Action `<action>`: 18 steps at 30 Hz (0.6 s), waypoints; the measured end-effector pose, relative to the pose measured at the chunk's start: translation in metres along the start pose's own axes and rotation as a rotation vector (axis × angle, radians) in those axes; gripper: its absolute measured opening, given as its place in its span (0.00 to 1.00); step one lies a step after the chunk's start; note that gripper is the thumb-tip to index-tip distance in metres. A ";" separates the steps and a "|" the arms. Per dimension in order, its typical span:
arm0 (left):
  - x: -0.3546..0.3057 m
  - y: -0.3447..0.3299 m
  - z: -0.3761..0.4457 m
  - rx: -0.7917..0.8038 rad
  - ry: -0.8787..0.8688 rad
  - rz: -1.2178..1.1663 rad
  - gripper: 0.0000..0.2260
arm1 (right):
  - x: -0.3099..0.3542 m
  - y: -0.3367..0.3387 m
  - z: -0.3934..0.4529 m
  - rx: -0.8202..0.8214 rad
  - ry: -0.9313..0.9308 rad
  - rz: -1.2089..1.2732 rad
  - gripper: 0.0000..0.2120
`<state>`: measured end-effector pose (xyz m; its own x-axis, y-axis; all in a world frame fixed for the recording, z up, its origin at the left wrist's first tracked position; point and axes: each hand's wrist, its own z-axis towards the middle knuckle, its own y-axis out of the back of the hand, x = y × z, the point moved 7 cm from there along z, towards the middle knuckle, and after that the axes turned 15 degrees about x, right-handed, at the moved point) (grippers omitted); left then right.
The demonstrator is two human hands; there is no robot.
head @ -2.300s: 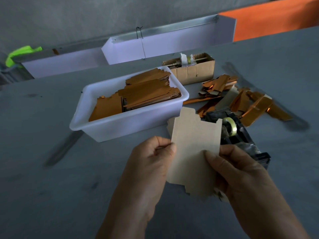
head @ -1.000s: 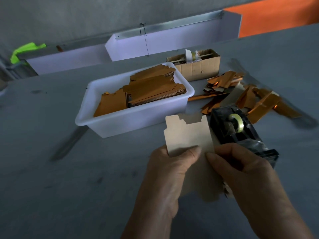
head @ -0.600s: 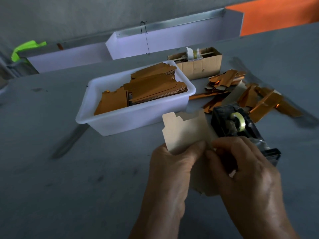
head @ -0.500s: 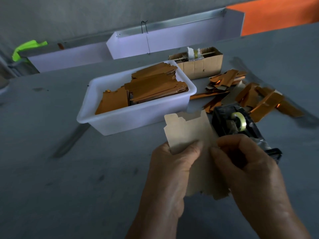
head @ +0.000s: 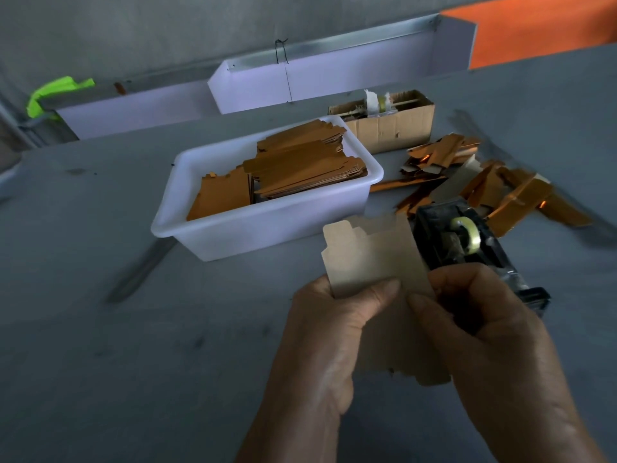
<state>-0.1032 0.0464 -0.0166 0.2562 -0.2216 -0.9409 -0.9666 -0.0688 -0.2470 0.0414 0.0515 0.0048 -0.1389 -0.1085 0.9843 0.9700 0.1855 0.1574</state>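
Note:
A flat, die-cut piece of brown cardboard (head: 370, 255) is held above the grey table in front of me, its plain side facing me. My left hand (head: 327, 329) grips its left edge, thumb pressed on the face. My right hand (head: 480, 329) pinches its right edge, thumb on the front and fingers curled behind. The lower part of the cardboard shows between my two wrists. Just behind my right hand sits a black tape dispenser (head: 457, 235) with a roll of clear tape.
A white plastic tub (head: 267, 225) holding stacks of orange-brown cardboard blanks stands behind the hands. Loose orange folded pieces (head: 484, 185) lie scattered to its right. A small open cardboard box (head: 390, 128) stands farther back, before a white trough (head: 334, 78).
The cardboard has been lowered and tilted, and my hands have shifted along it. My right fingers have curled in behind its right edge. The view has drifted slightly.

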 end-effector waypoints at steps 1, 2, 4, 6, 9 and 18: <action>0.000 0.000 0.000 -0.006 0.000 -0.006 0.11 | 0.004 0.001 -0.002 -0.041 0.075 -0.098 0.09; 0.000 -0.001 0.000 -0.008 -0.001 -0.012 0.06 | 0.011 0.001 -0.005 -0.082 0.165 -0.225 0.09; 0.001 -0.003 -0.001 -0.012 0.006 -0.013 0.03 | 0.024 -0.002 -0.012 -0.141 0.307 -0.431 0.07; 0.002 -0.002 0.000 -0.018 -0.001 -0.009 0.05 | 0.026 -0.007 -0.018 -0.167 0.351 -0.542 0.06; 0.000 -0.004 -0.001 -0.011 -0.020 -0.014 0.06 | 0.024 -0.012 -0.020 -0.189 0.378 -0.648 0.07; -0.007 -0.002 -0.004 -0.049 -0.140 0.032 0.19 | -0.019 0.003 0.000 -0.022 -0.123 0.046 0.10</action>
<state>-0.1025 0.0444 -0.0086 0.2180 -0.0864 -0.9721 -0.9717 -0.1122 -0.2079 0.0474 0.0541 -0.0134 -0.1167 0.0205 0.9930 0.9798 0.1660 0.1117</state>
